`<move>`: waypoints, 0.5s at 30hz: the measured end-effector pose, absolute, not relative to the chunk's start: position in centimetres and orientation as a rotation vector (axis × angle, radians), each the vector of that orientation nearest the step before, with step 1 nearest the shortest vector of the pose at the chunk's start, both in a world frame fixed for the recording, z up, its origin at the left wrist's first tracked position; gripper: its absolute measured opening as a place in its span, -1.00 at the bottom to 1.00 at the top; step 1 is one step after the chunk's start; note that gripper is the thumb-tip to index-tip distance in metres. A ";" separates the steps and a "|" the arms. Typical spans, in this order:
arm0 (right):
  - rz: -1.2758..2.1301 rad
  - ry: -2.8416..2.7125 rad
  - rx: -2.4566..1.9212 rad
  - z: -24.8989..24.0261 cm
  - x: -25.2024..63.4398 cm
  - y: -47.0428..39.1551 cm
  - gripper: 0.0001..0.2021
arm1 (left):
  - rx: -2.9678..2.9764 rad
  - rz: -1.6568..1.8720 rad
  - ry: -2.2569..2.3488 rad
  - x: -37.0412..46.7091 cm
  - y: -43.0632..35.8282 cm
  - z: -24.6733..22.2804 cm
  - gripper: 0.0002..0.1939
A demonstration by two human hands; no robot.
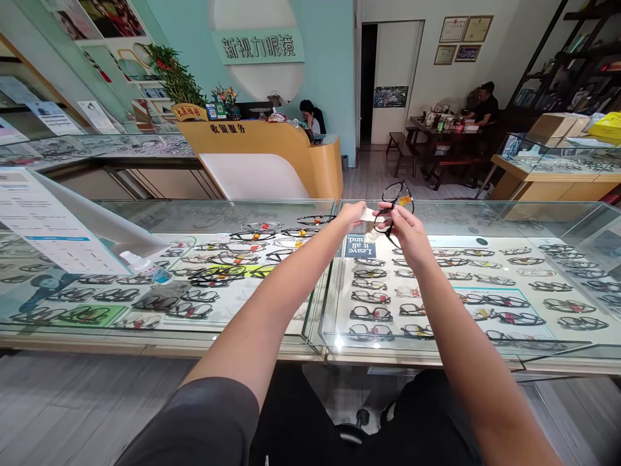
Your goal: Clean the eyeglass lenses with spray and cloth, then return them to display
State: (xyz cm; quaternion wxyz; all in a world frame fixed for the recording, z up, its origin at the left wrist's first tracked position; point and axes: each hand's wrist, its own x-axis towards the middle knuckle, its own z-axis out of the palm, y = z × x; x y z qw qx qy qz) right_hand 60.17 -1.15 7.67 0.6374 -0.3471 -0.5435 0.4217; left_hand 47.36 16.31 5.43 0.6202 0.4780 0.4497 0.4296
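Above the glass counter, my right hand point(409, 232) pinches a pair of black-framed eyeglasses point(389, 202), held up on end. An orange sticker point(405, 200) shows on its upper lens. Beside it, my left hand point(352, 215) is closed on a whitish cloth or tissue point(371, 216), which reaches to the lower lens. Part of that white piece hangs below the fingers. Several more eyeglasses point(237, 259) lie on top of the counter and inside it, to the left of my hands.
The glass display case point(334, 304) spans the front, filled with rows of eyeglasses. A white spray bottle point(148, 266) and a leaning printed sheet point(53, 217) stand at the left. Beyond are a wooden reception desk point(325, 168) with a person, and another person at a dark table.
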 end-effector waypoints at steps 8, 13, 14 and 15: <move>0.971 -1.254 -0.799 7.6 60.3 -1.4 -0.63 | 1.062 1.132 0.806 40.9 12.2 8.9 -0.83; 1.065 -1.328 -0.768 8.0 58.9 -2.5 -0.64 | 0.998 1.146 0.583 36.5 8.2 8.9 -0.69; 1.079 -1.343 -0.761 8.0 58.7 -2.7 -0.64 | 0.981 1.150 0.567 35.8 7.6 8.9 -0.67; 1.090 -1.354 -0.755 8.1 58.4 -2.9 -0.64 | 0.963 1.158 0.558 35.2 7.1 8.9 -0.67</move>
